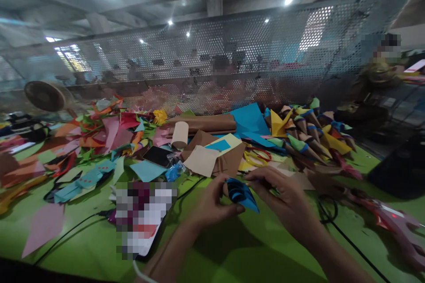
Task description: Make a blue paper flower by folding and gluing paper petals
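A small folded blue paper piece [241,193] is held between both my hands just above the green table [252,252]. My left hand [212,205] pinches its left side with thumb and fingers closed. From the right, my right hand [282,199] grips the paper with its fingers curled round the top edge. The paper looks rolled or creased into a pointed shape.
Coloured paper scraps [109,137] and brown sheets [212,159] are heaped behind the hands, with a row of paper cones [305,137] at right. A phone [156,155], black cables [345,234], a pink glue gun [395,225] and a perforated metal screen [232,53] surround the spot. Another person sits far right.
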### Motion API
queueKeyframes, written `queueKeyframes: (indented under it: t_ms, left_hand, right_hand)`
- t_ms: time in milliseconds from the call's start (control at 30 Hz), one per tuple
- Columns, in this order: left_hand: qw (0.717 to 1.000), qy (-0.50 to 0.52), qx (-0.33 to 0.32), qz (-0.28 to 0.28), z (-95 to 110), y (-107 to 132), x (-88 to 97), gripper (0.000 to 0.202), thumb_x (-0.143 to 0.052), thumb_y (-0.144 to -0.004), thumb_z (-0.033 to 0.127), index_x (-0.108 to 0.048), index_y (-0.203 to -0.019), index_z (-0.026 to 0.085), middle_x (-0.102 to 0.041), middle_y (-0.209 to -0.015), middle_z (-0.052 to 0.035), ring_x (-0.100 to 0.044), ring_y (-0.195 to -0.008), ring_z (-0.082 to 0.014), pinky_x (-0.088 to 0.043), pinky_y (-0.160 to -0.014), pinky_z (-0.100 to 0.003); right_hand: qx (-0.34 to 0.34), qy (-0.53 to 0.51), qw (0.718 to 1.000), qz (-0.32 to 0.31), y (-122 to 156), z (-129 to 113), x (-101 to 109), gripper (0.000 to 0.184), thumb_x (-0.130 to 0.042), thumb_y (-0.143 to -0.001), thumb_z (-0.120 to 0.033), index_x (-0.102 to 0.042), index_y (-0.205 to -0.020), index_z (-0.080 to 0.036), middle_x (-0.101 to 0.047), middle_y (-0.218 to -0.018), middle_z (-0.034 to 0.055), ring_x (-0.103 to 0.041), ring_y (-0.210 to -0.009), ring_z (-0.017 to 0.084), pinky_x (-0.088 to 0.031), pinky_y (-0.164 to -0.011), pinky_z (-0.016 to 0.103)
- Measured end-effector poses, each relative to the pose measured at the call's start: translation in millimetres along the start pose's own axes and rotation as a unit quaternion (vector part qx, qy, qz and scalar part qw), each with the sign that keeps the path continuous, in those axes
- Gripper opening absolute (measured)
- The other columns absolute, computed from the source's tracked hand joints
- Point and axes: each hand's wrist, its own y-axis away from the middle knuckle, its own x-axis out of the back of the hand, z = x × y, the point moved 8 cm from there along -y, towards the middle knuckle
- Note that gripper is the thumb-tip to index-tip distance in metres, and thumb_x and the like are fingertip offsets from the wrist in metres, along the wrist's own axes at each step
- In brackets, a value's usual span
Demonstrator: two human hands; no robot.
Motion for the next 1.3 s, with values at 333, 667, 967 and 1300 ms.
queueKeyframes:
  t_ms: [333,667,967,1300]
  left_hand:
    - [0.998,-0.058,-0.017,-0.035,2,3,0.5,0.056,-0.038,-0.089,0.07,-0.058,-0.1,0.019,-0.057,-0.091,-0.0036,-0.052,-0.087,-0.021,-0.041,-0.077,-0.03]
    - [0.995,-0.086,0.009,-0.051,5,2,-3.9,0.041,-0.034,-0.097,0.055,-0.058,-0.1,0.022,-0.058,-0.093,-0.0025,-0.055,-0.092,-0.0205,-0.043,-0.081,-0.029]
    - [0.996,-0.053,0.004,-0.067,6,3,-5.2,0.044,-0.034,-0.097,0.057,-0.059,-0.1,0.021,-0.058,-0.095,-0.0029,-0.054,-0.094,-0.0216,-0.043,-0.085,-0.032]
    - [0.997,-0.021,0.009,-0.072,-1,3,-6.8,0.04,-0.036,-0.097,0.055,-0.058,-0.098,0.022,-0.053,-0.089,-0.0014,-0.05,-0.088,-0.0193,-0.04,-0.079,-0.03]
  right_hand:
    - [0.014,0.021,1.0,-0.006,2,-5,-10,0.006,-0.06,-0.089,-0.018,-0.064,-0.091,-0.022,-0.066,-0.087,0.0015,-0.062,-0.077,0.016,-0.048,-0.067,0.026]
    - [0.072,0.107,0.992,-0.017,4,-7,-18,0.005,-0.062,-0.09,-0.018,-0.065,-0.091,-0.022,-0.067,-0.088,0.0033,-0.063,-0.081,0.019,-0.047,-0.069,0.03]
    - [0.165,0.188,0.968,-0.001,6,-27,-16,0.014,-0.055,-0.095,-0.018,-0.069,-0.093,-0.02,-0.07,-0.088,0.0062,-0.064,-0.079,0.02,-0.048,-0.07,0.032]
    - [0.188,0.194,0.963,0.005,9,-30,-16,0.016,-0.054,-0.095,-0.017,-0.07,-0.095,-0.02,-0.071,-0.09,0.0072,-0.065,-0.081,0.021,-0.048,-0.07,0.032]
